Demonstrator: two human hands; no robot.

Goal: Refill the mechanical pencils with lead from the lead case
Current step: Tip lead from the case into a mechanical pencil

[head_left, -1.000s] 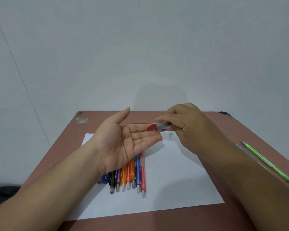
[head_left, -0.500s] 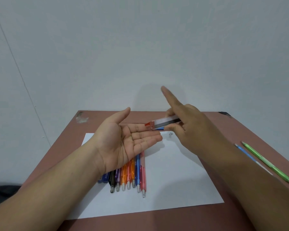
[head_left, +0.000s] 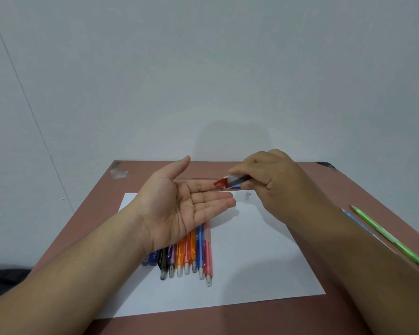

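Note:
My left hand [head_left: 179, 209] is held palm up with fingers flat and nothing resting in it. My right hand [head_left: 273, 182] grips a clear lead case [head_left: 232, 182] with a red cap end, tilted so that end sits over my left fingertips. A blue piece shows just under the case in the same grip. Several mechanical pencils [head_left: 186, 257] in black, purple, orange, blue and pink lie side by side on white paper [head_left: 264, 262], partly hidden under my left hand.
A green pencil [head_left: 387, 238] and a blue pencil [head_left: 356, 222] lie on the brown table [head_left: 228, 322] at the right, beside my right forearm. A small blue box [head_left: 151, 258] lies left of the pencil row. A tiny grey piece [head_left: 247, 195] sits on the paper.
My right index finger, raised half a second ago, has come back down onto the lead case. The case tilts down toward my left fingertips again. My left hand has stayed still.

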